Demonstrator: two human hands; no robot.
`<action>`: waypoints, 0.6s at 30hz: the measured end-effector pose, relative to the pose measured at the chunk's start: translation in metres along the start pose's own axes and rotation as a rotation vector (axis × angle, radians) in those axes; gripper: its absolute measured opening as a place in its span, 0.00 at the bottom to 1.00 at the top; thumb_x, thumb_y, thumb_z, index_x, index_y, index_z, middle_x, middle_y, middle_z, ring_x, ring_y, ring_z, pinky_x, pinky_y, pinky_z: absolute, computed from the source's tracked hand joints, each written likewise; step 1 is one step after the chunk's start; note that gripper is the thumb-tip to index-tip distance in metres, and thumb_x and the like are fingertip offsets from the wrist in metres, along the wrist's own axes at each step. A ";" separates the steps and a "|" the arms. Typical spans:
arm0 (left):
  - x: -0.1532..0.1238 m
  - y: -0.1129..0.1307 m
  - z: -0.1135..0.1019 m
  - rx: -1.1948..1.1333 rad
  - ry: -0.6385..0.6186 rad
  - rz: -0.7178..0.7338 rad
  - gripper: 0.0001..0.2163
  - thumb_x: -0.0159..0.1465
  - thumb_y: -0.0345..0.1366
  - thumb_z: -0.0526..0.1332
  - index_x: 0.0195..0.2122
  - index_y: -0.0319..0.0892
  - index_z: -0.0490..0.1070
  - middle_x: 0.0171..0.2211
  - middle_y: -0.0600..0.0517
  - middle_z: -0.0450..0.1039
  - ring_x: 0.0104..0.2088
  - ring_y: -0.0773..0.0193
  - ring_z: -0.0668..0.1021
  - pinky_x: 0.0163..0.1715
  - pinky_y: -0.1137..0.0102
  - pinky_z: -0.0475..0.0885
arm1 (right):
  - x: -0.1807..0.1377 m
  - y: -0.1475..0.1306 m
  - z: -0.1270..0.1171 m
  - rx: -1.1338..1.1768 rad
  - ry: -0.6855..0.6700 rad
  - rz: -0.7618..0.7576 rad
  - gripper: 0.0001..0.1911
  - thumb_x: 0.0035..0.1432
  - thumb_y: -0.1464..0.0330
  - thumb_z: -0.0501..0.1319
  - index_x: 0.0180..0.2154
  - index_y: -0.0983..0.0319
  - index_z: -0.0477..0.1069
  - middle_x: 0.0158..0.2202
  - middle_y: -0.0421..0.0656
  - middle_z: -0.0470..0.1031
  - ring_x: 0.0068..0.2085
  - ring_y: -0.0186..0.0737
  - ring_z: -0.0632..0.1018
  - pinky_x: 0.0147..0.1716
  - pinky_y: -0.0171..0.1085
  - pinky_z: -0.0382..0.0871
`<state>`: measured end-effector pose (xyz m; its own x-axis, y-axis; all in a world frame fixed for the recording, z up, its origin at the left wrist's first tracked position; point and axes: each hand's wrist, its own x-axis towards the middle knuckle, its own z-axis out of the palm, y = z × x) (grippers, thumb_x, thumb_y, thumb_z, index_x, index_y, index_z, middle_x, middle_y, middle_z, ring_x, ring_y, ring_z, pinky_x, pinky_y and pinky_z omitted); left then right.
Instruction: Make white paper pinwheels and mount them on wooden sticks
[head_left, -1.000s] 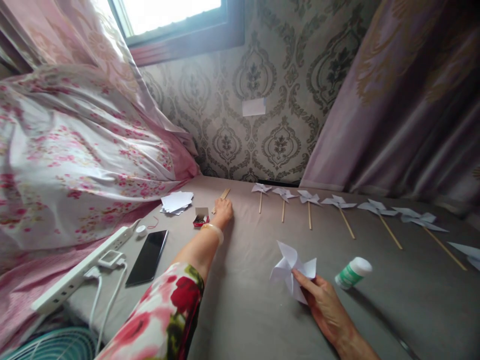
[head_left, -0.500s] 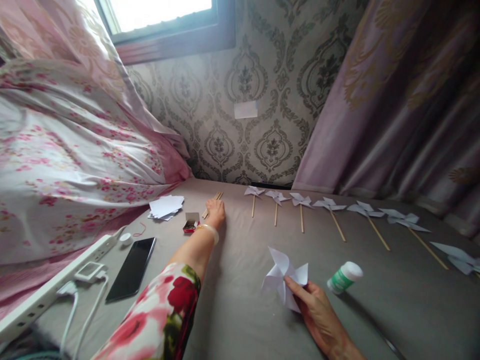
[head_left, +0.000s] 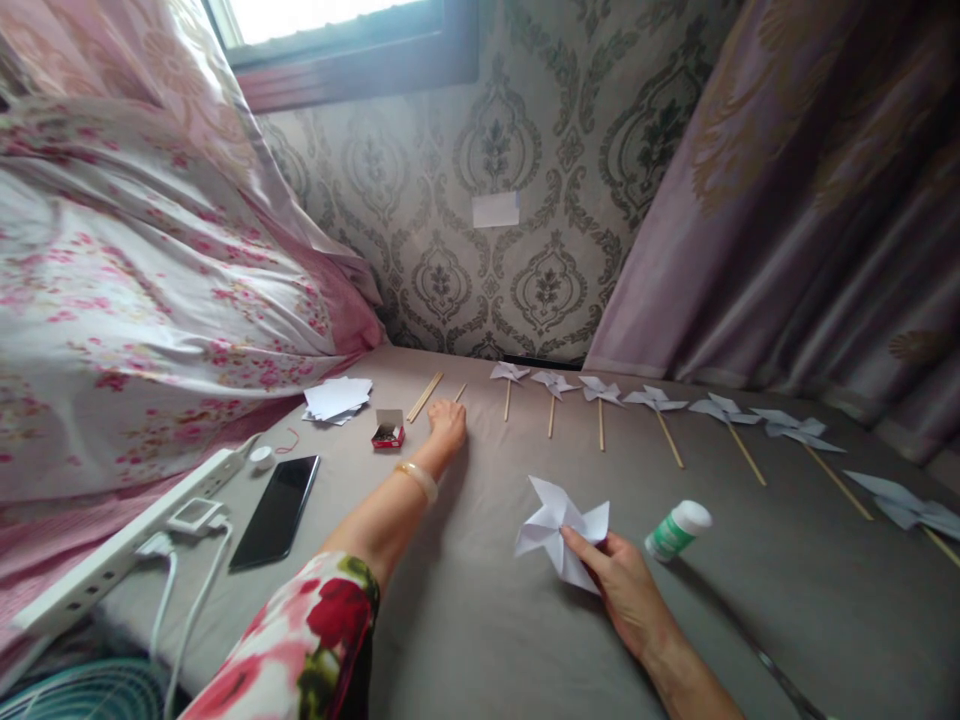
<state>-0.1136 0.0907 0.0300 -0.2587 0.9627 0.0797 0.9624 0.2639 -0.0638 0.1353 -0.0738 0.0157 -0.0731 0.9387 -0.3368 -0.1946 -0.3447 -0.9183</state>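
Hands [head_left: 448, 428] [head_left: 628, 590] on pinwheel [head_left: 551, 522], stick [head_left: 460, 391] (near end hidden)

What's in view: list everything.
Pinwheels: eight, white, seven right, one held
Sticks: several, tan, far
Papers: several, white, left
Box: one, red, left
Phone: one, black, left
Disc: one, white, left
String: one, red, left
Power strip: one, white, left
Plugs: two, white, left
Tube: one, green-white, right
Tool: one, dark, right
Grille: one, teal, corner
Curtains: two, pink, sides
Window: one, white, top
Cloth: one, floral, left
Card: one, white, wall
Sheet: one, grey, underneath
Left hand: one, bare, far
Right hand: one, bare, near
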 end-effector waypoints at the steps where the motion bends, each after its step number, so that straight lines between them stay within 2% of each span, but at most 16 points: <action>1: -0.008 0.002 -0.001 -0.002 0.004 0.023 0.11 0.66 0.34 0.58 0.47 0.35 0.71 0.46 0.40 0.72 0.47 0.53 0.75 0.45 0.58 0.72 | 0.001 0.000 -0.001 -0.080 0.029 -0.034 0.22 0.38 0.56 0.72 0.31 0.67 0.78 0.27 0.44 0.80 0.30 0.43 0.78 0.32 0.36 0.71; 4: -0.035 0.007 -0.008 -0.011 0.050 0.083 0.12 0.64 0.24 0.52 0.44 0.31 0.73 0.44 0.34 0.72 0.49 0.47 0.74 0.44 0.60 0.69 | 0.005 0.003 -0.007 -0.284 0.068 -0.146 0.23 0.40 0.53 0.69 0.32 0.67 0.77 0.29 0.46 0.80 0.31 0.45 0.79 0.31 0.38 0.71; 7: -0.065 0.010 -0.022 -0.028 0.121 0.142 0.15 0.64 0.22 0.49 0.49 0.30 0.69 0.48 0.34 0.69 0.51 0.49 0.71 0.46 0.61 0.67 | 0.009 0.007 -0.016 -0.539 0.137 -0.268 0.25 0.43 0.52 0.67 0.37 0.66 0.76 0.33 0.50 0.80 0.32 0.47 0.79 0.32 0.41 0.73; 9: -0.083 0.014 -0.032 -0.048 0.152 0.190 0.15 0.66 0.26 0.48 0.51 0.33 0.67 0.50 0.36 0.68 0.50 0.51 0.71 0.47 0.62 0.66 | 0.006 0.005 -0.018 -0.768 0.304 -0.480 0.25 0.47 0.54 0.65 0.41 0.66 0.75 0.38 0.53 0.79 0.36 0.50 0.79 0.38 0.47 0.73; 11: -0.102 0.021 -0.040 -0.078 0.185 0.263 0.14 0.68 0.34 0.49 0.50 0.34 0.66 0.49 0.38 0.70 0.50 0.52 0.71 0.50 0.61 0.65 | -0.001 -0.004 -0.013 -0.914 0.428 -0.777 0.20 0.55 0.57 0.61 0.43 0.66 0.74 0.43 0.55 0.77 0.42 0.52 0.77 0.45 0.51 0.70; 12: -0.110 0.025 -0.043 -0.100 0.222 0.318 0.15 0.68 0.37 0.50 0.49 0.34 0.67 0.48 0.39 0.71 0.49 0.52 0.72 0.53 0.59 0.63 | -0.006 -0.010 -0.006 -0.931 0.420 -0.905 0.18 0.59 0.60 0.58 0.44 0.65 0.73 0.45 0.55 0.76 0.44 0.51 0.77 0.47 0.51 0.70; 14: -0.126 0.034 -0.044 -0.140 0.318 0.418 0.18 0.69 0.42 0.49 0.50 0.33 0.67 0.48 0.39 0.72 0.53 0.51 0.71 0.60 0.55 0.55 | -0.015 -0.022 0.011 -0.918 0.300 -1.061 0.13 0.63 0.65 0.55 0.45 0.64 0.72 0.44 0.52 0.75 0.45 0.47 0.77 0.47 0.47 0.71; 16: -0.138 0.044 -0.041 -0.157 0.372 0.478 0.21 0.69 0.43 0.48 0.55 0.31 0.64 0.53 0.37 0.70 0.59 0.48 0.66 0.63 0.51 0.48 | -0.023 -0.030 0.032 -0.889 0.197 -1.130 0.13 0.64 0.68 0.55 0.48 0.63 0.70 0.46 0.51 0.74 0.47 0.45 0.76 0.48 0.44 0.72; 18: -0.145 0.053 -0.035 -0.156 0.350 0.493 0.24 0.69 0.41 0.47 0.60 0.31 0.60 0.59 0.36 0.65 0.64 0.47 0.60 0.64 0.49 0.46 | -0.028 -0.030 0.051 -0.895 0.148 -1.150 0.13 0.63 0.69 0.56 0.49 0.64 0.69 0.48 0.53 0.72 0.50 0.46 0.73 0.50 0.45 0.71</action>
<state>-0.0219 -0.0364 0.0500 0.2363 0.8852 0.4007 0.9692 -0.2441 -0.0322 0.0933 -0.0898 0.0630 -0.1911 0.7004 0.6876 0.5884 0.6425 -0.4909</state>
